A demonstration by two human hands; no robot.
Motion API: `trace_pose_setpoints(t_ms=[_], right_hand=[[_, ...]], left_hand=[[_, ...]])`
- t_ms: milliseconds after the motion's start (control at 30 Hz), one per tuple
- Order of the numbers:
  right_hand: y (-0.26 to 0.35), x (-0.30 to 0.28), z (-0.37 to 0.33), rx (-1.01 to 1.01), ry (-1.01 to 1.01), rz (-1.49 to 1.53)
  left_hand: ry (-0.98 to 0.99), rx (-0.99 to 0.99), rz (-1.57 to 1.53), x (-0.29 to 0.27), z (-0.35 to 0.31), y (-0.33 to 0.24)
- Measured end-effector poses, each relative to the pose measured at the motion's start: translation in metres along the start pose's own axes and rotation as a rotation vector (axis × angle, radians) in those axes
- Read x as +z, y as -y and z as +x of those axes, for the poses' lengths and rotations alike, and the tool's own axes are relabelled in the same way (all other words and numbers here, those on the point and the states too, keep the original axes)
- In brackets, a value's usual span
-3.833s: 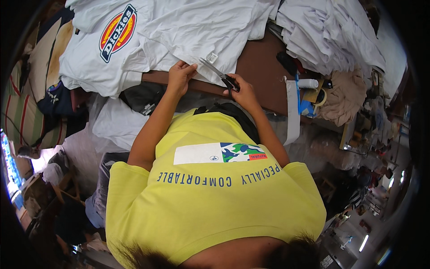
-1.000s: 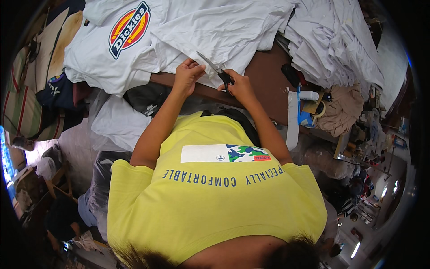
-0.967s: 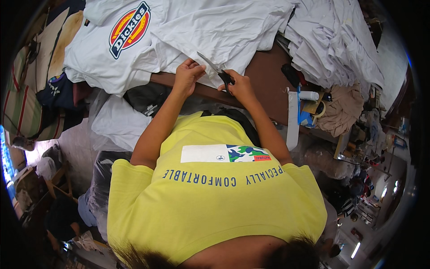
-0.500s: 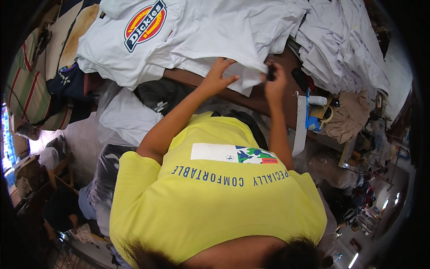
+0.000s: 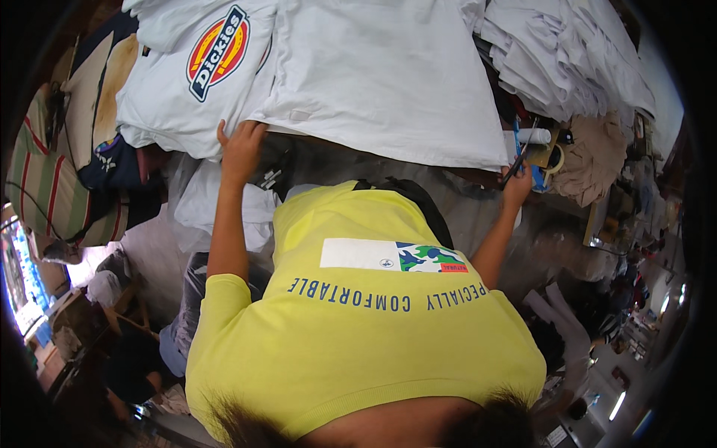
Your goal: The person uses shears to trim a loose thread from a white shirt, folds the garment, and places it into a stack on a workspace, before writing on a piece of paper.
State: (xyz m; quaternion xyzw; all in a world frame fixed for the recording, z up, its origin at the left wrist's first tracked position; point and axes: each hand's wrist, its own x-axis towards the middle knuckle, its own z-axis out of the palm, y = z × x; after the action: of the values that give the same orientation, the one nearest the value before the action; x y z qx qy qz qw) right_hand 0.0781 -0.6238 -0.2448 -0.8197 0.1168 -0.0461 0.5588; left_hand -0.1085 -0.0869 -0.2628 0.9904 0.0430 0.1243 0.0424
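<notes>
A plain white T-shirt [image 5: 381, 82] lies spread over the table edge, its hem toward me. My left hand [image 5: 243, 148] is closed on the hem's left end, with one finger sticking out. At the opposite hem corner is my right hand [image 5: 517, 185], closed around a thin dark tool [image 5: 514, 170] that looks like thread snips; its fingertips also touch the cloth there. Left of the plain shirt, and partly under it, lies another white T-shirt [image 5: 160, 97] with a red, yellow and navy printed emblem [image 5: 217, 52].
A tall pile of white garments [image 5: 567, 56] stands at the far right. Nearer are a white roll [image 5: 534, 136], a tape roll [image 5: 555, 158] and crumpled beige cloth [image 5: 590, 160]. White cloth in clear plastic [image 5: 224, 201] sits below the table at left, near a striped cushion [image 5: 56, 190].
The plain T-shirt's raised, folded hem is now pulled out flat and wide. My left hand has moved left onto the hem; my right hand has moved right and nearer with the dark tool.
</notes>
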Motion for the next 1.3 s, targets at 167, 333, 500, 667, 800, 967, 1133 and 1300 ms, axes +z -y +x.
trace_pose_setpoints(t_ms=[167,333,500,667,800,967,1133,1300], right_hand=[[0.02,0.002,0.033,0.124,0.215,0.246],[0.03,0.056,0.036,0.109,0.056,0.476],[0.025,0.078,0.012,-0.163,-0.014,0.288],[0.038,0.113,-0.013,-0.391,0.208,0.071],[0.048,0.156,-0.031,-0.438,0.28,-0.047],[0.031,0.177,-0.025,-0.406,0.278,-0.24],[0.026,0.174,-0.021,-0.368,0.301,-0.135],[0.036,0.175,-0.029,-0.406,0.252,-0.263]], left_hand=[[0.074,-0.092,-0.241,-0.006,0.059,0.023],[0.18,-0.155,-0.095,-0.001,0.085,0.018],[-0.052,-0.117,-0.18,0.014,0.071,0.02],[-0.23,-0.112,-0.018,0.007,0.072,-0.008],[-0.252,0.045,-0.318,0.02,0.07,-0.066],[0.053,0.205,-0.198,0.041,0.051,-0.111],[0.081,0.139,-0.187,0.042,0.041,-0.084],[0.04,0.018,-0.024,0.034,0.026,-0.036]])
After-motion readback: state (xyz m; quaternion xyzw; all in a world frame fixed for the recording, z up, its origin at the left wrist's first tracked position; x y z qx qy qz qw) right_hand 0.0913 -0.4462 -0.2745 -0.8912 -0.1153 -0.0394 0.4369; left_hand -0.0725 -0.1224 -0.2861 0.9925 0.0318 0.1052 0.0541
